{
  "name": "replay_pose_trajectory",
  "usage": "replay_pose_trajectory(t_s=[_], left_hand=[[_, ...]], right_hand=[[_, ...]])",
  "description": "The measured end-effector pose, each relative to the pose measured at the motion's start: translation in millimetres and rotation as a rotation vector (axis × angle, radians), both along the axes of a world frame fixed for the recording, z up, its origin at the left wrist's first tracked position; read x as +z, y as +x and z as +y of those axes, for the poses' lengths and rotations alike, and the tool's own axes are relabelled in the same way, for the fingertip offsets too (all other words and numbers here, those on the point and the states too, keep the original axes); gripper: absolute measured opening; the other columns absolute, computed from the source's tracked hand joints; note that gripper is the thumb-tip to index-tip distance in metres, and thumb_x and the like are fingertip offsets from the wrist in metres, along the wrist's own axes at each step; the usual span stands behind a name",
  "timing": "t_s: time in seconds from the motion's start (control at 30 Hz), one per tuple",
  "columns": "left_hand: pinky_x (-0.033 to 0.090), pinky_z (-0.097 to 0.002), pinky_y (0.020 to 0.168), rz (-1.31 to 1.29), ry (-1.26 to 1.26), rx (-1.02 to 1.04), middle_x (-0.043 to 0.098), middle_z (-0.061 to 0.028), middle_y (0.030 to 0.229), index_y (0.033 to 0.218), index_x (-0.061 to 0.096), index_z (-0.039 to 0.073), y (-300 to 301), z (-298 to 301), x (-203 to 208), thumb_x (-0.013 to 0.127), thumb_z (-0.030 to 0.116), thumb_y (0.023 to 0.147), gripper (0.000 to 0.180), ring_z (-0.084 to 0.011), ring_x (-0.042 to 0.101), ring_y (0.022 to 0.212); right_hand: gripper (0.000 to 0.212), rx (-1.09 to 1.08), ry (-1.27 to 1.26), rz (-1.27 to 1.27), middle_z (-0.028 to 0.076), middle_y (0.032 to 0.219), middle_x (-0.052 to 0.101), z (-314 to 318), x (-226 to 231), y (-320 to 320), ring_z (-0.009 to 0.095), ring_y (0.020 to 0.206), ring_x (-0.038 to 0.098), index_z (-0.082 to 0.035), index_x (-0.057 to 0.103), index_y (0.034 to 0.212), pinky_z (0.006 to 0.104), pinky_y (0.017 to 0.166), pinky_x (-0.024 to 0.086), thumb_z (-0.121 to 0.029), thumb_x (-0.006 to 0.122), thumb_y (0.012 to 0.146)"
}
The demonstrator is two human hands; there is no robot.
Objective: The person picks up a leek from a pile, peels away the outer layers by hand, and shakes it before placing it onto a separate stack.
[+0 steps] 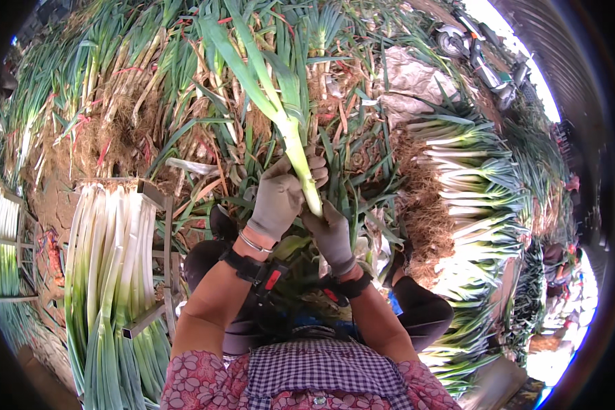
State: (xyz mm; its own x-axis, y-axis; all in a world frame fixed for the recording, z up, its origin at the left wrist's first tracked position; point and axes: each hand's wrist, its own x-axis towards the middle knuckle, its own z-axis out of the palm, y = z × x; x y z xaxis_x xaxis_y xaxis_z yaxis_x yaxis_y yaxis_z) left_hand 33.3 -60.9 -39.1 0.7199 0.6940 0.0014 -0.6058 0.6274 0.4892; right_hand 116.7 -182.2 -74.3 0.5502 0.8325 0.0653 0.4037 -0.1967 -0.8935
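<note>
A long green onion (295, 147) with a pale stem and broad green leaves slants up and away in front of me. My left hand (280, 198), in a grey glove, is closed around its lower stem. Just below, my right hand (331, 236), gloved the same way, pinches the stem's bottom end between thumb and fingers. No roots show at that end. Loose leaves and peeled scraps (294, 249) lie beneath my hands.
Untrimmed green onions with brown roots (116, 116) pile up ahead. At left, a metal rack (169, 253) holds peeled stalks (109, 239). A row of rooted green onions (465, 198) lies at right, near a crumpled sack (417, 82). A scooter (482, 65) stands far right.
</note>
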Motion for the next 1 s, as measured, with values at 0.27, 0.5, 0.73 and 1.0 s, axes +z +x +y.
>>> replay_pose_trajectory(t_s=[0.27, 0.5, 0.73, 1.0], left_hand=[[0.05, -0.0312, 0.089, 0.182, 0.106, 0.063, 0.064, -0.0124, 0.112, 0.117, 0.056, -0.006, -0.2, 0.5, 8.6, 0.049, -0.004, 0.093, 0.025, -0.0202, 0.062, 0.1], [0.053, -0.0281, 0.072, 0.362, 0.193, 0.126, 0.067, -0.0094, 0.094, 0.106, 0.059, -0.003, -4.5, 3.9, -2.4, 0.063, -0.001, 0.087, 0.019, -0.0169, 0.065, 0.08], [0.059, -0.0418, 0.078, 0.321, 0.164, 0.268, 0.067, -0.0176, 0.096, 0.105, 0.055, -0.004, -14.9, 32.1, 3.2, 0.058, -0.002, 0.091, 0.014, -0.0278, 0.068, 0.087], [0.056, -0.0408, 0.084, 0.271, 0.175, 0.146, 0.066, -0.0147, 0.1, 0.113, 0.056, -0.006, -6.3, 17.6, 8.9, 0.055, 0.002, 0.094, 0.02, -0.0275, 0.067, 0.092]], right_hand=[[0.036, -0.003, 0.243, -0.535, 0.011, 0.101, 0.059, 28.5, 58.6, 12.5, 0.033, 0.081, 0.06, -0.01, 0.06, 0.105, 0.0391, 0.07, 0.05, -0.012, 0.076, 0.072], [0.022, 0.108, 0.2, -0.463, 0.011, 0.083, 0.06, 18.3, 49.6, 20.6, 0.033, 0.071, 0.061, -0.006, 0.057, 0.086, 0.0403, 0.061, 0.049, -0.009, 0.074, 0.073], [0.006, -0.235, 0.185, -0.147, 0.003, 0.082, 0.066, -77.3, 29.4, 106.0, 0.01, 0.068, 0.057, -0.004, 0.064, 0.086, 0.0255, 0.06, 0.047, 0.001, 0.062, 0.085], [0.017, 0.062, 0.208, -0.504, 0.011, 0.077, 0.068, -0.6, 71.0, 49.9, 0.022, 0.06, 0.065, -0.004, 0.068, 0.095, 0.0321, 0.053, 0.05, -0.017, 0.069, 0.083]])
